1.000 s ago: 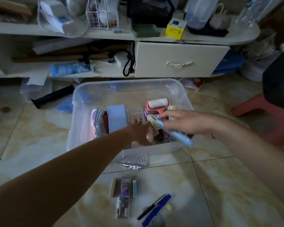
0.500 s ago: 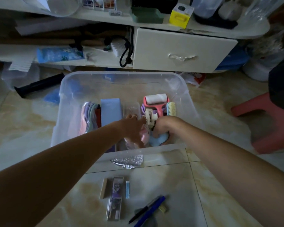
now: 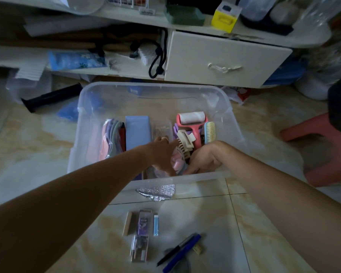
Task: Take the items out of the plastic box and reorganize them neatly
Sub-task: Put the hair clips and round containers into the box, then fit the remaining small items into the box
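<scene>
Head view: the clear plastic box [image 3: 222,99] sits on the floor. The left hand [image 3: 161,152] and the right hand [image 3: 203,160] both reach inside among the items beside a cream hair claw [image 3: 185,142]; whether either grips anything cannot be told.

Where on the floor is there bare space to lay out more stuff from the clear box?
Free tile lies right of the blue pen, below the right hand. The strip between the crumpled silver foil and the clear case is narrow. Inside the clear plastic box, only the far half is bare.
</scene>
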A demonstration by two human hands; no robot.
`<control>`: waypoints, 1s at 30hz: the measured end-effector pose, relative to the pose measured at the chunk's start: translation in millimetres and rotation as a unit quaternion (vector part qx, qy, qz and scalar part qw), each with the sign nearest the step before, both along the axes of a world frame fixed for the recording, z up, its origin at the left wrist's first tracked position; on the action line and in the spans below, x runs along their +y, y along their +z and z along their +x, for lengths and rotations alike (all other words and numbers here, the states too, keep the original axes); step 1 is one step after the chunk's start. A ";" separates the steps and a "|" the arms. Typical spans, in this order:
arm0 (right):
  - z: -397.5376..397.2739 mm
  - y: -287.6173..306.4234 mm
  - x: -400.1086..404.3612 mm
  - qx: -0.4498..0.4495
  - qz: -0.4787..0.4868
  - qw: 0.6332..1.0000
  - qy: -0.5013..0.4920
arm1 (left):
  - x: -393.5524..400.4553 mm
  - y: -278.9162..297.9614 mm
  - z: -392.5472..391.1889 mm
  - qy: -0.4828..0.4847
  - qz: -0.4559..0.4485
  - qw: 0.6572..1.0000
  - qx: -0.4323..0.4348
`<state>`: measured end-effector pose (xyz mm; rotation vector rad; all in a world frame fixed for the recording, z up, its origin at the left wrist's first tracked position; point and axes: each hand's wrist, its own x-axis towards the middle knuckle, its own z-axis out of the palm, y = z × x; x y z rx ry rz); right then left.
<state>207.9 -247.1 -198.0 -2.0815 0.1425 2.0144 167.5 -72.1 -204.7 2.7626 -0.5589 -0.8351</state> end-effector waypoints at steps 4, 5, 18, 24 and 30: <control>-2.9 2.1 -1.5 -0.034 -0.007 0.999 0.004 | 0.4 3.6 -2.4 0.016 -0.015 1.000 0.011; -5.0 7.8 -1.7 -0.052 -0.005 0.999 0.000 | 0.6 5.0 -3.0 0.023 -0.019 0.999 0.017; -43.0 153.0 33.3 -0.480 -0.011 0.857 0.188 | -30.8 93.1 -34.4 0.088 -0.138 0.951 -0.262; -102.3 151.3 37.9 -0.276 -0.017 0.945 0.173 | -24.6 75.3 -105.1 0.037 -0.132 0.935 -0.326; -148.7 57.3 45.4 -0.157 -0.031 0.978 0.134 | 10.4 30.1 -149.1 -0.140 -0.096 0.908 -0.383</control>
